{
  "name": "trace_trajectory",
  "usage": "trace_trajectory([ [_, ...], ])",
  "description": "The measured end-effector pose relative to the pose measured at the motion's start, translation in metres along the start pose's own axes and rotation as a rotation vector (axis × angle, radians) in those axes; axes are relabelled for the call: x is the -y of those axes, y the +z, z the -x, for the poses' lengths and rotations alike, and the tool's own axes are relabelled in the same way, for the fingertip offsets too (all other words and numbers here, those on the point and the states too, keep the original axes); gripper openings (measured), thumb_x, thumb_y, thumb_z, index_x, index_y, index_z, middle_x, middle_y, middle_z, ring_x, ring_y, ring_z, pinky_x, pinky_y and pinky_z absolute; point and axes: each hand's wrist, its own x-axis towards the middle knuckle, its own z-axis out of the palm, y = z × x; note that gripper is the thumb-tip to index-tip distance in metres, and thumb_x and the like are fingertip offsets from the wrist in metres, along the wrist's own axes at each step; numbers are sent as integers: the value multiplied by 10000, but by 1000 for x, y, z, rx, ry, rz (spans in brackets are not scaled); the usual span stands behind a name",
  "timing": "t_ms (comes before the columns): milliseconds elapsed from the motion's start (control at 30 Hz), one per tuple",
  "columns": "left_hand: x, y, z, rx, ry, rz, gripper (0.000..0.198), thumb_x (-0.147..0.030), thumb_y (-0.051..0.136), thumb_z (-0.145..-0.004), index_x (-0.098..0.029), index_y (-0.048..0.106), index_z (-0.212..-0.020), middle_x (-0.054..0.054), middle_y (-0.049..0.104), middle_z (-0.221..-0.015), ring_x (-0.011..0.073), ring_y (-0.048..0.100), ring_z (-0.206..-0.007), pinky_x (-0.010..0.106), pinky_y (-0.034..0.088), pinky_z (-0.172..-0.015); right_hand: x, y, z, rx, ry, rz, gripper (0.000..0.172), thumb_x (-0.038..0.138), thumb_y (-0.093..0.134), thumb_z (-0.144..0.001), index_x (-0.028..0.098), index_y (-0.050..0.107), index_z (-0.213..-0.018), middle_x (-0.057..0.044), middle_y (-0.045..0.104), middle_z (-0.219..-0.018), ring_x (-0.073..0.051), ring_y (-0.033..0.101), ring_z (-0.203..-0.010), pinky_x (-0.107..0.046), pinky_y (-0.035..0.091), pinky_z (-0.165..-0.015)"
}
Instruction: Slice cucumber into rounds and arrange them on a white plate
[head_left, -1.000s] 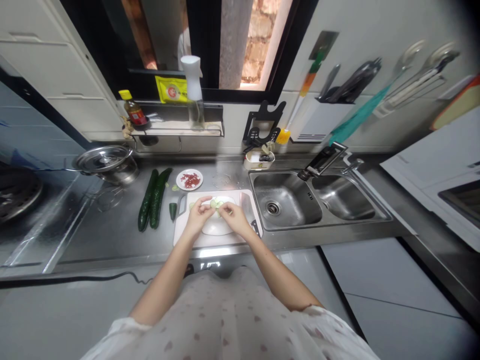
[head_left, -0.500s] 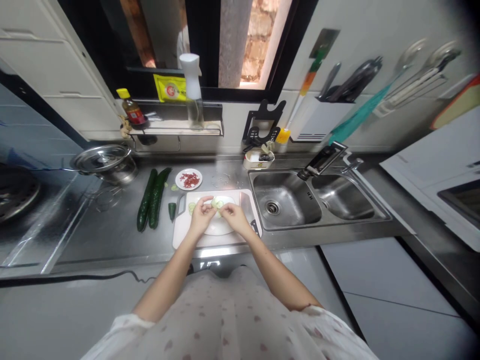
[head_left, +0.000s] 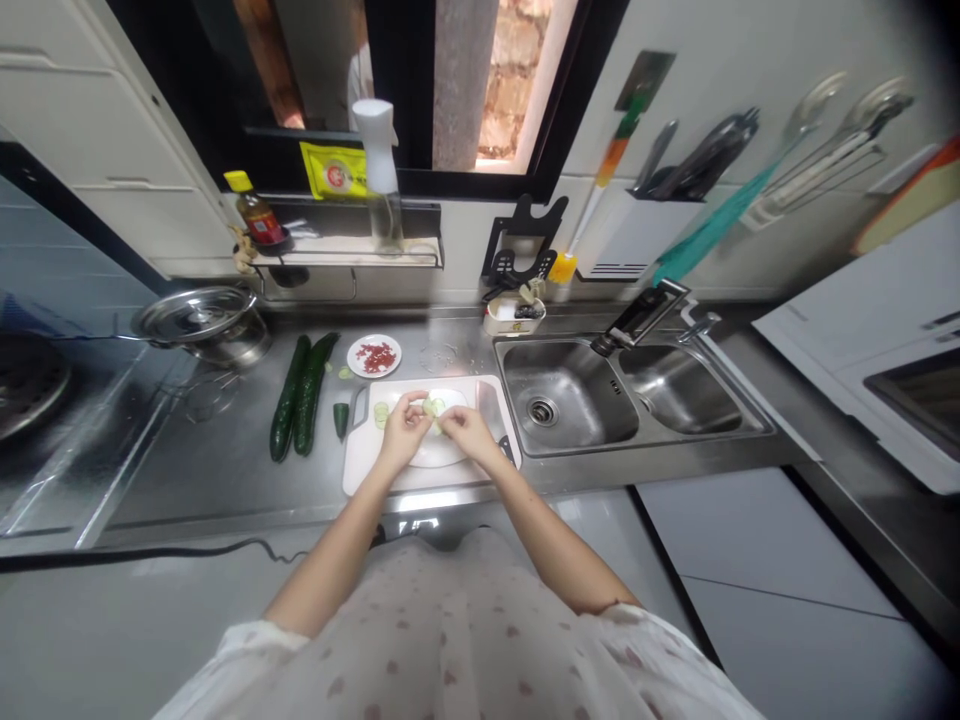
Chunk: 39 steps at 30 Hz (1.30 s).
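Note:
Above a white plate, my left hand and my right hand are close together, fingertips pinched. Pale green cucumber slices show between them, and both hands appear to grip these. The plate rests on a white cutting board. More cucumber slices lie at the board's left side, by my left hand. Along the board's right side lies a knife with a wide blade and dark handle. A cut cucumber end sits just left of the board.
Two whole cucumbers lie left of the board. Behind it stands a small white plate of chopped red pieces. A double sink adjoins on the right. A lidded steel pot stands at the back left.
The view has shifted slightly. My hands stay over the plate with the slices between them; the fingers have moved only a little.

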Motion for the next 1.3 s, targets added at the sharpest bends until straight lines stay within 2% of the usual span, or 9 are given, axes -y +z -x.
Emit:
trace_trajectory([
  [267, 11, 1, -3, 51, -109, 0, 394, -264, 655, -691, -180, 565, -1066, -29, 602, -703, 98, 547, -612, 199, 425, -556, -14, -3, -6, 43, 65, 78, 193, 280, 525, -731, 151, 626, -631, 10, 597, -576, -121, 545, -593, -212, 406, -580],
  [433, 28, -1, -6, 106, -228, 13, 386, -258, 664, -654, -165, 582, -1019, -40, 587, -658, 93, 542, -578, 190, 408, -529, -26, -3, -7, 94, 137, 146, 189, 262, 532, -724, 144, 622, -607, 12, 588, -551, -107, 529, -550, -198, 387, -551],
  [567, 42, -1, -8, 114, -272, -45, 353, -246, 660, -645, -155, 590, -979, -42, 579, -641, 95, 538, -566, 192, 410, -537, -34, 0, -7, 128, 163, 241, 187, 245, 541, -728, 140, 651, -619, 4, 610, -564, -108, 534, -560, -192, 385, -561],
  [767, 53, -2, -6, 161, -250, -390, 326, -152, 596, -680, -173, 635, -1003, -44, 589, -631, 98, 514, -530, 203, 397, -550, -46, 9, -4, 148, 212, 440, 196, 221, 545, -760, 130, 694, -670, -26, 657, -633, -123, 556, -613, -194, 353, -556],
  [900, 58, -3, -2, 223, -207, -573, 318, -153, 588, -712, -191, 655, -1021, -17, 630, -693, 128, 567, -628, 221, 414, -623, -46, 11, 1, 186, 206, 571, 196, 206, 544, -785, 128, 706, -707, -54, 677, -673, -142, 570, -636, -214, 331, -549],
  [1133, 61, -1, 2, 315, -154, -788, 346, -152, 560, -756, -203, 649, -1086, 36, 681, -821, 176, 606, -754, 254, 418, -696, -36, 16, 10, 251, 235, 776, 207, 232, 511, -857, 147, 700, -866, -105, 711, -874, -178, 621, -788, -234, 358, -624],
  [1300, 62, -2, 5, 359, -119, -902, 339, -175, 553, -776, -201, 645, -1101, 53, 680, -878, 202, 599, -839, 277, 413, -752, -37, 22, 17, 272, 206, 879, 230, 258, 474, -890, 160, 669, -966, -106, 703, -934, -188, 620, -850, -245, 369, -667],
])
